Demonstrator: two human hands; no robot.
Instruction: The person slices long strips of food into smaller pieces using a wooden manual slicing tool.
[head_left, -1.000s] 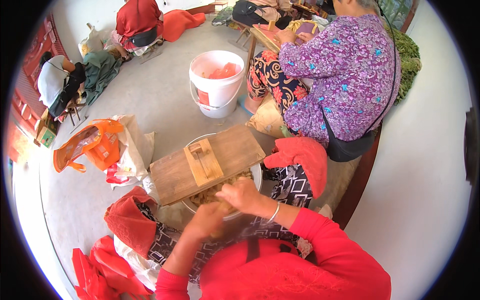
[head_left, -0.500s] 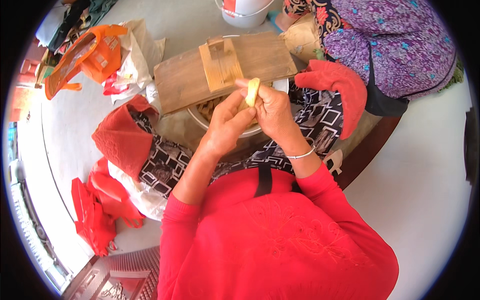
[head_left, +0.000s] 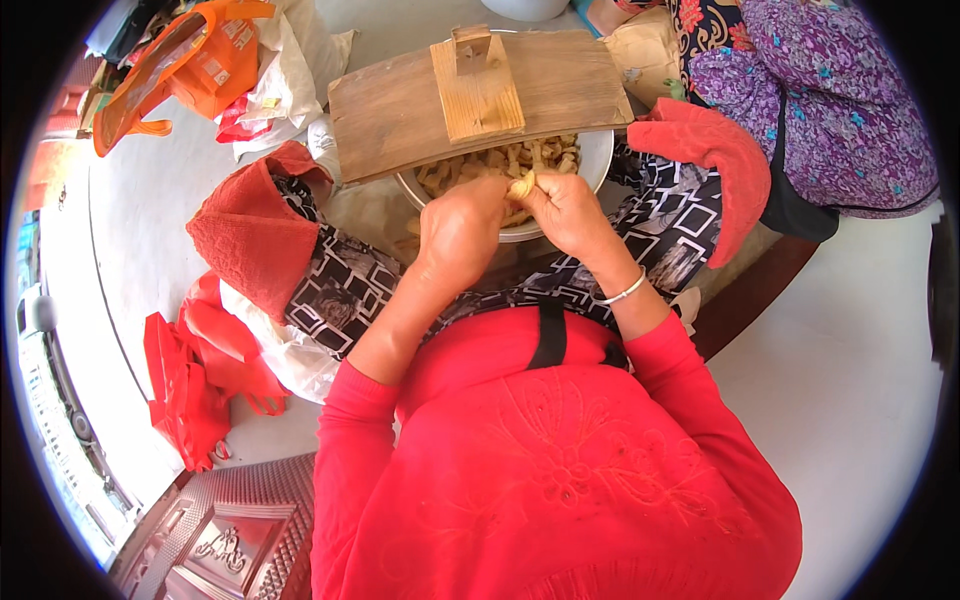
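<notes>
A pale yellow, soft-looking strip (head_left: 521,187) is looped or bunched between my two hands; its exact kind is unclear. My left hand (head_left: 460,228) is closed at its left end, back of the hand upward, with the fingertips hidden. My right hand (head_left: 570,212), below a silver bangle, pinches the other side of it. Both hands are over the near edge of a white basin (head_left: 602,160). Inside the basin lie many yellowish-brown pieces (head_left: 545,153) of similar look. Across the basin's far side rests a wooden board (head_left: 385,112) with a lighter wooden block (head_left: 475,92) on it.
Red cloths (head_left: 255,225) cover my knees. An orange bag (head_left: 215,65) and a white sack (head_left: 305,60) stand at the far left, a red bag (head_left: 190,385) nearer. Another person in purple floral clothing (head_left: 850,110) sits at the right, beside a brown paper bag (head_left: 645,50).
Both hands have come down toward the basin with the strip, which was raised and upright between the fingertips and is now bunched between them. The view has shifted, showing more of the basin's contents.
</notes>
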